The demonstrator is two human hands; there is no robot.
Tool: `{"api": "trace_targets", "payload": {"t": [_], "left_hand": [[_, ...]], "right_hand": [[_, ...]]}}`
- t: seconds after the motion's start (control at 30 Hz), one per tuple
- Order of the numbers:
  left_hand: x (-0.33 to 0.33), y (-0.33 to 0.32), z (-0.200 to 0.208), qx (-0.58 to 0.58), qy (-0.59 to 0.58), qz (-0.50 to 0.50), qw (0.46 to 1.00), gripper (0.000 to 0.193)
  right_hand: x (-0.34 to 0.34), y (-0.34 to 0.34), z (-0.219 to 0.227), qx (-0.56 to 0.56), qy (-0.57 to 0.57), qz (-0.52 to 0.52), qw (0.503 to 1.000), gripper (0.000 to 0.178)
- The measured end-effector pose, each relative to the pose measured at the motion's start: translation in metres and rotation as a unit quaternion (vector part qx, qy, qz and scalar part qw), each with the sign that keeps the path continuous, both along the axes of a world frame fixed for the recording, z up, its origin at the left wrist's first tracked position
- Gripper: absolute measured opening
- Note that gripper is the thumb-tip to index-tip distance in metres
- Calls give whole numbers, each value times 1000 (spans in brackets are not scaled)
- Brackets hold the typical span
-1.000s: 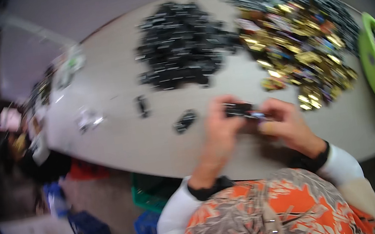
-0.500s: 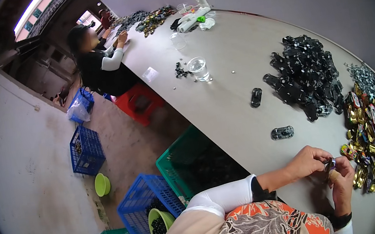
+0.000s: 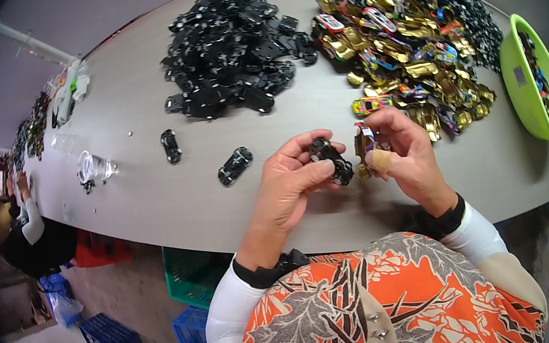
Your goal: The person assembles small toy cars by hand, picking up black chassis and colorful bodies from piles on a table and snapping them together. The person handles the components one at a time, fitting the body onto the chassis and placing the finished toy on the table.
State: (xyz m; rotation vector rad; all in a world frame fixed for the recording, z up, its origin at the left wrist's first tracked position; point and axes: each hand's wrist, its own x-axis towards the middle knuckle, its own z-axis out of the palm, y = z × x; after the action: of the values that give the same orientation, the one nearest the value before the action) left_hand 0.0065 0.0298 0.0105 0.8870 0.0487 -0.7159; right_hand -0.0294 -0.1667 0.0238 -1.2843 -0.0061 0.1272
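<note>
"What could go wrong here?"

"Starting left: the clear plastic cup (image 3: 93,170) sits at nine o'clock from the hands, well apart; a wide forearm sweep might tip it onto the table (image 3: 154,213). Nearer, also towards nine, lie two loose black toy-car chassis (image 3: 235,166), easy to nudge. The left hand (image 3: 288,182) is part closed, thumb and fingers pinching another, the held chassis (image 3: 338,164); a shallow edge grip could let it slip."

"And the right hand (image 3: 414,155)?"

"Curled in, fingertips on a gold-lined car body shell (image 3: 361,144), just beside that chassis at three o'clock. Dropped, it could get lost in the look-alike shell pile (image 3: 413,61) at one o'clock, I'd say."

"Anything changed from half a second ago?"

"The view had swung left. Those loose chassis look undisturbed. The left hand was touching the right, their pieces hard to make out; now they're apart, each piece plain to see."
</note>
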Motion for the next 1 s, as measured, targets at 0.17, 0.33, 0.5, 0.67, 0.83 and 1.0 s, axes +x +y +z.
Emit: {"api": "trace_targets", "payload": {"t": [0.17,0.33,0.5,0.67,0.83,1.0], "left_hand": [[-4,-1,1,-16,-8,25,1000,42],[-6,-7,2,-21,-36,34,999,41],[-6,-8,2,-31,-39,39,998,41],[-8,-11,1,-46,-36,38,998,43],[-10,-12,3,-36,-33,35,998,43],[-12,-15,7,16,-68,52,996,42]], "right_hand": [[-4,7,-3,-52,-66,3,996,36],[-5,7,1,-89,-89,-20,992,35],[-6,10,2,-89,-107,-47,989,36],[-5,14,-2,-83,-102,-42,990,33],[-4,13,-8,-141,-139,-30,980,31],[-7,14,2,-172,-104,2,980,29]]}}
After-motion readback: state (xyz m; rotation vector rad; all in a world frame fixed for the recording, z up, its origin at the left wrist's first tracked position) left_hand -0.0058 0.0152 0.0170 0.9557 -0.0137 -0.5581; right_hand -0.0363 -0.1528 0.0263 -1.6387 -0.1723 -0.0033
